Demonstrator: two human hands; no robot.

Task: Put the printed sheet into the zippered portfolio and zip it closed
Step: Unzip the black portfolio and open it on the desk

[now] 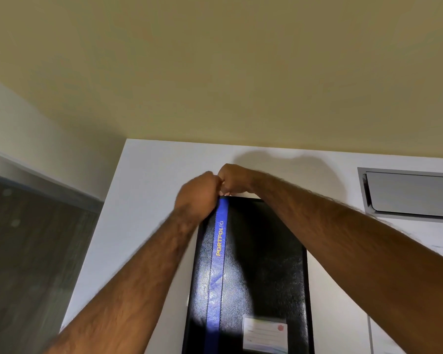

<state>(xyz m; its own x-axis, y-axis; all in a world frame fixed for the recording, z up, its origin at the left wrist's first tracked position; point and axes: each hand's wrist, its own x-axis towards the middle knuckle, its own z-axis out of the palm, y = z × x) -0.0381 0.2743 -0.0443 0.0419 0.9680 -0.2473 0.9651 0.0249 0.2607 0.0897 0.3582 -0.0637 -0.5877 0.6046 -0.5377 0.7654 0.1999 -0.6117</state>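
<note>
Your portfolio [253,272] is lying flat on the white bench [149,175], long axis running straight away from you. Your left hand [197,195] and right hand [233,180] are bunching up at its far edge, fingers curled tight, can't tell what they're pinching.

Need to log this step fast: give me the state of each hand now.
Left hand: closed in a fist at the far edge of the black textured portfolio with the blue stripe; what it grips is hidden.
Right hand: closed beside it; contents hidden.
</note>
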